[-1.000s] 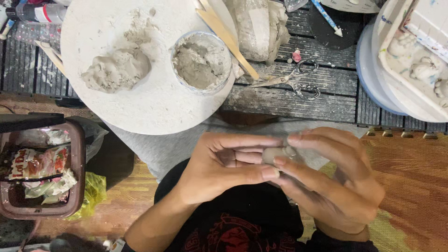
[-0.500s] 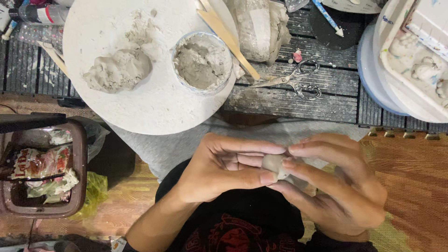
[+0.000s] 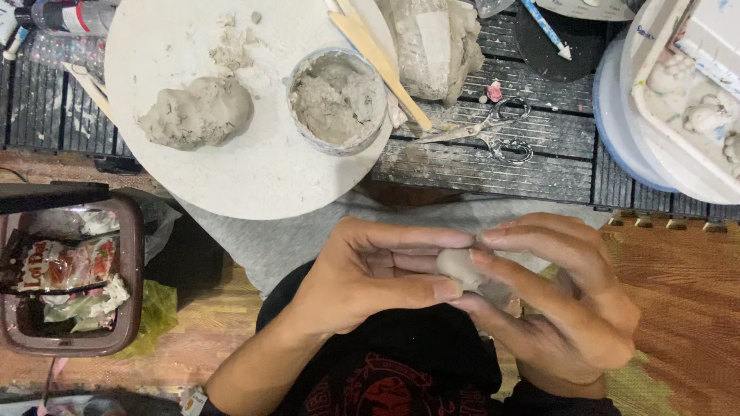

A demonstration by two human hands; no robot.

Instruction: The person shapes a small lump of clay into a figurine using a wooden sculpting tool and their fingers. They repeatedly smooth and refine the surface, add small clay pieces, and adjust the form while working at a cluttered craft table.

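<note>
between the hands and the slatted table (image 3: 493, 166) lies an open strip of grey cloth (image 3: 270, 239), free for passing. on the table, the round white board (image 3: 254, 177) with its clay lump (image 3: 196, 112) and cup of clay (image 3: 338, 98) blocks the left, scissors (image 3: 486, 135) lie in the middle, and stacked trays (image 3: 640, 146) crowd the right. a brown bin (image 3: 127, 277) of wrappers stands at the left elbow.

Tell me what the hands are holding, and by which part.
A small grey clay lump, pinched at its sides between fingertips of the left hand and right hand.
</note>
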